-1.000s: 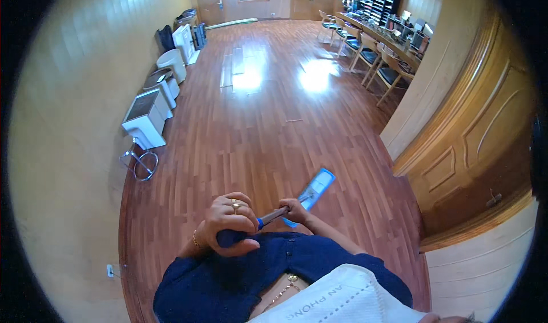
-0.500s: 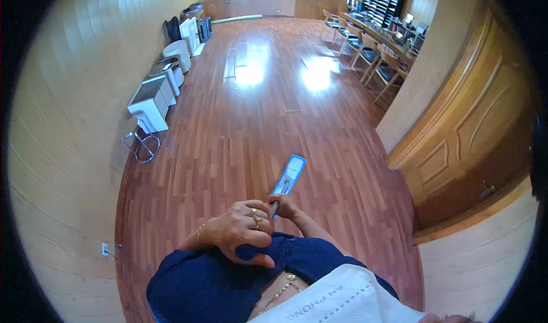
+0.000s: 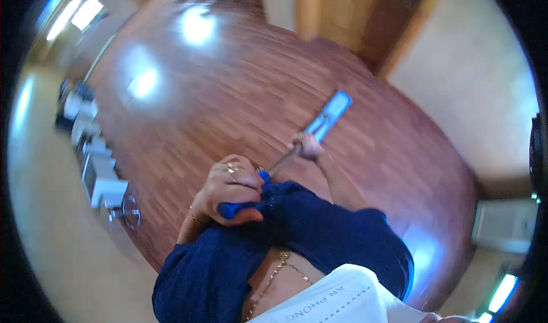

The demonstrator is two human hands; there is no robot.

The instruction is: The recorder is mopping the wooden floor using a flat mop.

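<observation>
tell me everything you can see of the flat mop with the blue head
The long-handled flat mop has a narrow, rectangular, bright blue head with a paler middle, a slim, greyish, metal-looking pole and a blue grip. It slants forward and to the person's right. The left hand wraps the grip; the right hand grasps the pole farther down. The head appears to lie on the reddish-brown, wood-look floor; blur hides finer detail.
</observation>
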